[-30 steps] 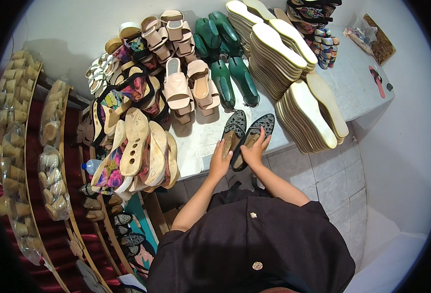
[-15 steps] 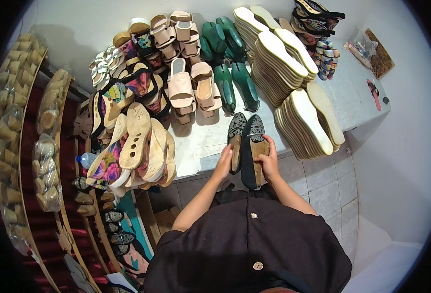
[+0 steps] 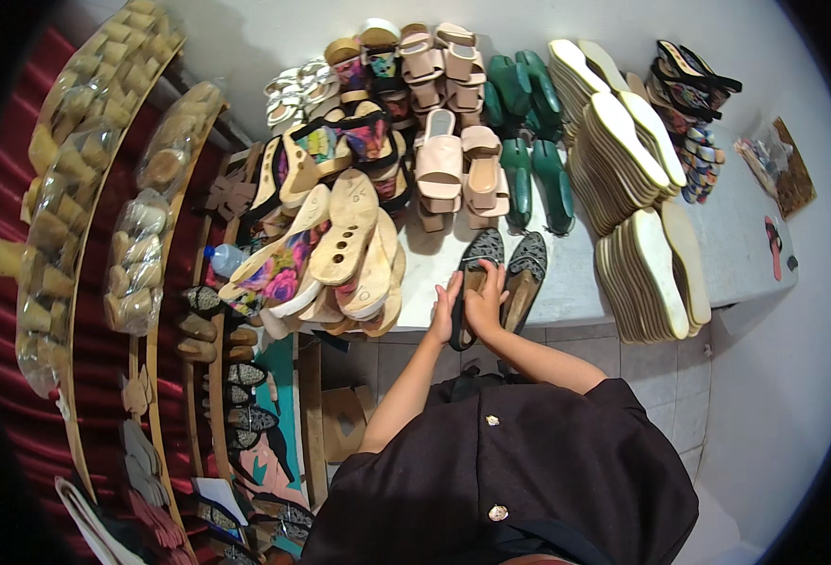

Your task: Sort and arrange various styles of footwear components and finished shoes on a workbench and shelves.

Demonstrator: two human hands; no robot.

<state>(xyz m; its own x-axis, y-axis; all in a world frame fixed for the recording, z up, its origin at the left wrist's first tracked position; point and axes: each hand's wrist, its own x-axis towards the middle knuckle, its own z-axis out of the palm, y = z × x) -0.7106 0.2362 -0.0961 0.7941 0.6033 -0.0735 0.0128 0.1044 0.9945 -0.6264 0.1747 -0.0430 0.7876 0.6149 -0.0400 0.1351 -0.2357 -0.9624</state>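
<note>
Two black patterned flat shoes lie side by side at the front edge of a white table (image 3: 566, 292). My left hand (image 3: 443, 311) and my right hand (image 3: 484, 299) both grip the left shoe (image 3: 477, 259) around its heel end. The right shoe (image 3: 526, 268) rests beside it, untouched, with its tan insole showing.
Behind the shoes stand pink slide sandals (image 3: 439, 165), green soles (image 3: 527, 169), stacked cream soles (image 3: 637, 179) and a heap of wooden and floral sandals (image 3: 335, 245). Racks of bagged wooden heels (image 3: 142, 254) line the left. A brown mat (image 3: 792, 179) lies far right.
Both hands have shifted left, from holding the pair together onto the left shoe alone. The right shoe now lies free on the table.
</note>
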